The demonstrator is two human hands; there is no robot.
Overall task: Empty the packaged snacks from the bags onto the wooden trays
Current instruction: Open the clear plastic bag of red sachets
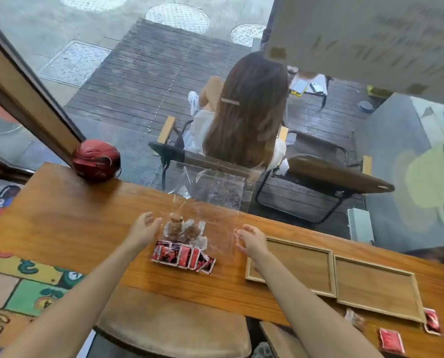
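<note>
Clutter around the work was light: a red helmet (96,159) sat at the far left edge of the wooden counter (68,215), pressed near the window glass, and a padded stool (174,329) stood under the counter's near edge between the person's forearms. Beyond the glass, someone with long hair sat in a folding chair (244,112) on a dark deck. Nothing lay between the hands and the snacks.

A clear plastic bag (215,192) stood upright on the counter, its mouth rising toward the window. The snacks lay at its base: brown wrapped pieces (183,229) farther from the person and a row of red packets (183,258) nearer, the row's long axis running left to right, dropping slightly toward the right.

The left hand (143,228) hovered just beside the brown pieces with fingers loosely spread, gripping nothing. The right hand (250,240) had its fingers curled at the bag's right edge; whether it pinched the film could not be told.

Two wooden trays (371,288) lay side by side to the right, touching, long sides roughly parallel to the counter's length. A few loose packets (391,341) lay on the counter at the near right, beside the farther-right tray.
</note>
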